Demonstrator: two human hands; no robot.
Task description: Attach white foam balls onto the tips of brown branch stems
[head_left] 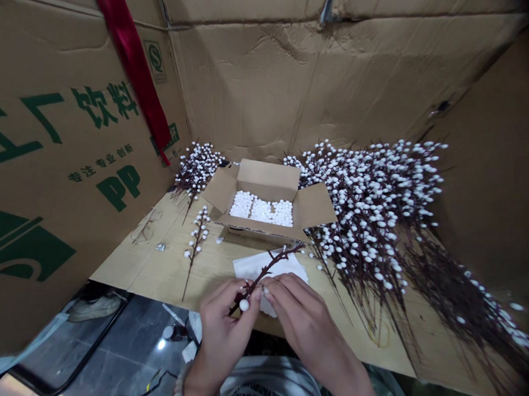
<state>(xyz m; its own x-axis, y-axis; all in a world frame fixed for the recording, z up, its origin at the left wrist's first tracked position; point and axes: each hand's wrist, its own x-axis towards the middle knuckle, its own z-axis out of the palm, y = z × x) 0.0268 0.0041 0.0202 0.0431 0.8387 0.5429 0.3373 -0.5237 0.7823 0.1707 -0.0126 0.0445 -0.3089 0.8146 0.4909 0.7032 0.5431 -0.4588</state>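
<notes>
So the brown twig (273, 264) is held up over the near side of the bench (161, 275), long axis slanting from near left to far right, tip pointing at the far right. Left hand (227, 327) has its fingers pinching the lower end, one white berry (244, 305) right by the thumb. Right hand (302, 320) comes in from the near right, fingers bent and bunched at the stem; can't tell what they're gripping. Open carton (263, 226) sits just beyond, berry stems (362, 210) crowd the right, and there's more room left, around a lone sprig (195, 241).
</notes>
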